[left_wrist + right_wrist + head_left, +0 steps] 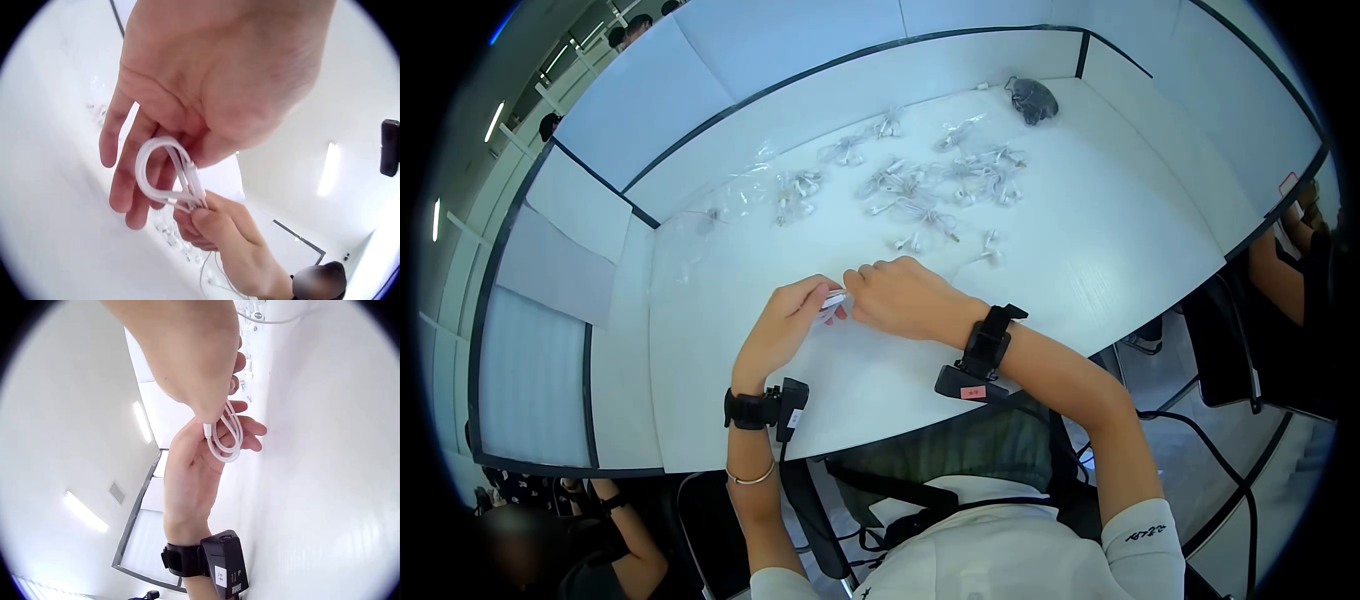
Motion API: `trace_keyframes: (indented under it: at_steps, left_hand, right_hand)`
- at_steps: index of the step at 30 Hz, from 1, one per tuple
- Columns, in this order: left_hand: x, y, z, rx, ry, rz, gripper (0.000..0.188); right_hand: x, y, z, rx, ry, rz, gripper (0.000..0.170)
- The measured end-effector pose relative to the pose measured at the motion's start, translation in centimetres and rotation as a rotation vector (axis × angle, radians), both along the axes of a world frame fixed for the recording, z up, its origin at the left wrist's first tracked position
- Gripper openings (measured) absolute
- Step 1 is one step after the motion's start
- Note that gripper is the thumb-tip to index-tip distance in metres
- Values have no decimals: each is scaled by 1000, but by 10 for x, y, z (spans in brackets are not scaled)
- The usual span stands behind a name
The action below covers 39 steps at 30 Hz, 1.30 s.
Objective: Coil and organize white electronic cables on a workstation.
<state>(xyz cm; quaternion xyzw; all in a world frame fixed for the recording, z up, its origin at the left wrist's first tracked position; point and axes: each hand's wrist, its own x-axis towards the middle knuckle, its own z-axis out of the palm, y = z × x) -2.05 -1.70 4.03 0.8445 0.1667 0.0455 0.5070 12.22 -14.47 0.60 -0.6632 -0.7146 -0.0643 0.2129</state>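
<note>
A white cable wound into a small loop [142, 169] lies against the fingers of my left hand [206, 81], whose thumb and index finger hold it. My right hand [228, 240] pinches the bundle at its lower end in the left wrist view, and a thin strand trails below that hand. In the head view the left hand [778, 330] and the right hand [905, 300] meet above the near part of the table. From the right wrist the coiled cable [234, 440] shows between the right hand [200, 369] and the left palm.
Several bundled white earphone cables [900, 180] are spread over the middle of the white table [1100, 230]. Clear plastic bags [745, 190] lie at the left back. A dark wrapped object [1033, 101] sits near the back wall. Low partitions surround the table, with people beyond.
</note>
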Motion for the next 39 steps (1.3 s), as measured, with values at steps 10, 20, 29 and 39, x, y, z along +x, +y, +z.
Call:
trace_keyframes:
  at_steps: [10, 20, 29, 39]
  left_hand:
    - [9, -4, -11, -35, 71, 147, 48]
    - [8, 3, -9, -249, 4, 139, 44]
    - [7, 3, -13, -388, 28, 87, 44]
    - [11, 2, -14, -414, 14, 161, 48]
  right_hand:
    - [2, -1, -1, 27, 26, -6, 23]
    - [5, -1, 5, 95, 117, 4, 25]
    - [7, -1, 4, 39, 127, -24, 21]
    - [10, 0, 7, 28, 154, -40, 18]
